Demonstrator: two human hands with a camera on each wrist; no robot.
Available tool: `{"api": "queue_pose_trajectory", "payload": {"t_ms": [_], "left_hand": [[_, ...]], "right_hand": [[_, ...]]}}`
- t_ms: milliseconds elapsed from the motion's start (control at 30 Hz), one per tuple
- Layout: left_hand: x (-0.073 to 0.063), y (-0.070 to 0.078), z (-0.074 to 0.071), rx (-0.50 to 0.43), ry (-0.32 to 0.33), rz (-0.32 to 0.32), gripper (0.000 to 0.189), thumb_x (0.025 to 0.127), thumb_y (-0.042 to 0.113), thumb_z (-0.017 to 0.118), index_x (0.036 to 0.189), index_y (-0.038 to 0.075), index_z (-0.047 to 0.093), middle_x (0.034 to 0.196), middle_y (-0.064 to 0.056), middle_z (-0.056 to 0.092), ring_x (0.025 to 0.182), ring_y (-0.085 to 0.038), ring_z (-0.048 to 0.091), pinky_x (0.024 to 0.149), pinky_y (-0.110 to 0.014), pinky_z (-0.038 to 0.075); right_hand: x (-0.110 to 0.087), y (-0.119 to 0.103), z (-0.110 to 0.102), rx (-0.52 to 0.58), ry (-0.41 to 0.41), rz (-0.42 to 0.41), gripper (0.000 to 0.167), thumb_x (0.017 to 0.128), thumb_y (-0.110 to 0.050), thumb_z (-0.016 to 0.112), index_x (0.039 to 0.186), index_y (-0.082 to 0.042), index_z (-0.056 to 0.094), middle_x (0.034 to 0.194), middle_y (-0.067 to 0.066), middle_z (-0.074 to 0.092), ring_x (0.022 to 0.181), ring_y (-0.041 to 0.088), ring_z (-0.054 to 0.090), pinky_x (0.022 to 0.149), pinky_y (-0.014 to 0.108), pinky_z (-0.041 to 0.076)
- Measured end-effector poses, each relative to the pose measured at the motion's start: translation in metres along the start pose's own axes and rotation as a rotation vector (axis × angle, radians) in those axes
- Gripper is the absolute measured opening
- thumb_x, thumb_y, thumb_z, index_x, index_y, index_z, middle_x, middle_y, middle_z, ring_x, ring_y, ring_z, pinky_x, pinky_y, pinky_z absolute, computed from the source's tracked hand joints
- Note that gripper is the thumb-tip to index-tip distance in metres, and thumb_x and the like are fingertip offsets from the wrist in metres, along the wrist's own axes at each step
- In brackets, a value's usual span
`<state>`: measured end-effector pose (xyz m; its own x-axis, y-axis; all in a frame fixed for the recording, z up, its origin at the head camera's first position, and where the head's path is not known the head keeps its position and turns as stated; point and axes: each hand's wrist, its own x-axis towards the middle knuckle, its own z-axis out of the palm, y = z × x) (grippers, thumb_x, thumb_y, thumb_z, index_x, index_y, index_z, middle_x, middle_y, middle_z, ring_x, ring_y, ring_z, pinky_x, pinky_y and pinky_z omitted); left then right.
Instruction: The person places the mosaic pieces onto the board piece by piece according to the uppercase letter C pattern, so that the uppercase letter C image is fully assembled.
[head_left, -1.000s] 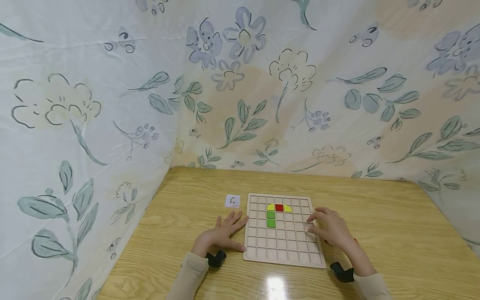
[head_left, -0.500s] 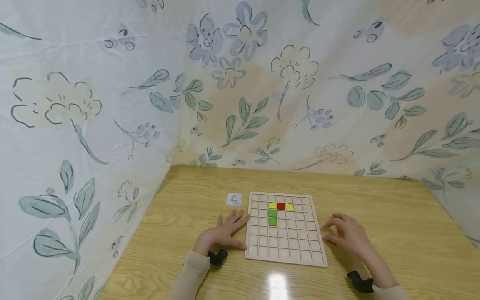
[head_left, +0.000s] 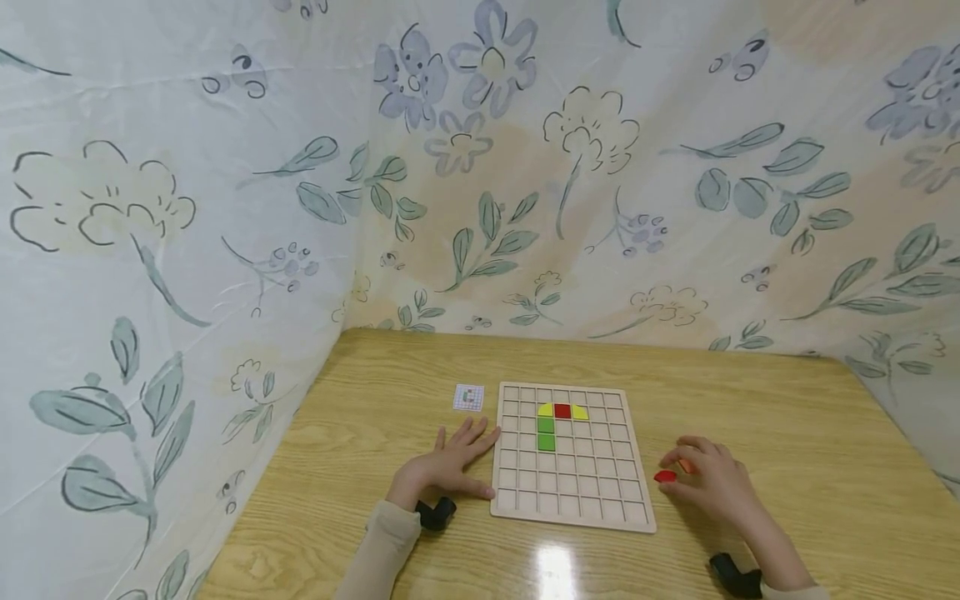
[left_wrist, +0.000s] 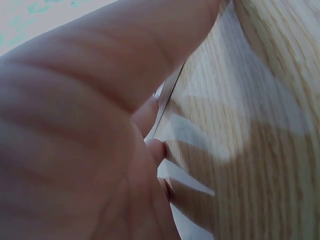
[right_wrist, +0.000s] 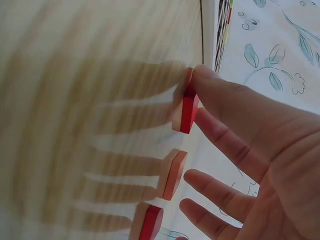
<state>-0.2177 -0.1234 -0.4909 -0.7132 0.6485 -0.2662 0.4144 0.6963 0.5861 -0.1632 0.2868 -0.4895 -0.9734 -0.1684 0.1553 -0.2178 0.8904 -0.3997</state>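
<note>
My left hand (head_left: pixel 446 467) lies spread on the table, its fingers along the left edge of a wooden grid board (head_left: pixel 600 475). In the left wrist view the palm hides most of the board. To the right of the board, my right hand (head_left: pixel 712 479) pinches a small red tile (right_wrist: pixel 188 107) between thumb and index finger, low at the tabletop. Beside it an orange tile (right_wrist: pixel 175 172) and another red tile (right_wrist: pixel 151 222) lie under the other fingers. Set in the board are two yellow tiles with rounded corners, a dark red square tile (head_left: pixel 562 411) and two green square tiles (head_left: pixel 546 433).
A small printed card (head_left: pixel 468 397) with a grid pattern lies left of the board on the wood-grain table (head_left: pixel 405 367). Floral cloth (head_left: pixel 480 208) hangs behind and at the left. Black wrist cameras are strapped to both wrists.
My right hand has moved right, off the board's edge to the loose tiles, and its thumb and index finger have closed on the red one. The left hand has stayed put.
</note>
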Motion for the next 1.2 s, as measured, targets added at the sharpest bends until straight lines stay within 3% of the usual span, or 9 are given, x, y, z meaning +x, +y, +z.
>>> {"api": "queue_pose_trajectory", "payload": {"t_ms": [600,900,1200], "left_hand": [[0.002,-0.001,0.000,0.013,-0.005,-0.009,0.091,0.083,0.046,0.064,0.151,0.019,0.009,0.157,-0.009,-0.002,0.142,-0.031,-0.011,0.106,-0.062,-0.012],[0.003,-0.003,0.000,0.015,-0.006,-0.009,0.091,0.083,0.047,0.064,0.151,0.019,0.009,0.156,-0.009,-0.002,0.142,-0.032,-0.011,0.106,-0.062,-0.012],[0.005,-0.004,0.000,0.006,-0.012,-0.013,0.092,0.083,0.047,0.064,0.151,0.020,0.008,0.156,-0.009,-0.003,0.142,-0.031,-0.012,0.106,-0.062,-0.012]], "right_hand": [[-0.006,0.009,-0.003,-0.007,0.025,-0.006,0.021,0.073,-0.029,0.078,0.089,-0.020,0.067,0.121,0.025,0.052,0.101,0.053,0.045,0.072,0.069,0.034],[-0.003,0.003,-0.001,-0.006,0.014,-0.010,0.033,0.071,-0.040,0.078,0.094,-0.020,0.065,0.121,0.024,0.052,0.105,0.048,0.044,0.076,0.066,0.032],[-0.001,0.000,0.001,-0.021,-0.005,0.002,0.031,0.070,-0.039,0.079,0.091,-0.021,0.064,0.121,0.023,0.052,0.105,0.050,0.044,0.076,0.068,0.032]]}}
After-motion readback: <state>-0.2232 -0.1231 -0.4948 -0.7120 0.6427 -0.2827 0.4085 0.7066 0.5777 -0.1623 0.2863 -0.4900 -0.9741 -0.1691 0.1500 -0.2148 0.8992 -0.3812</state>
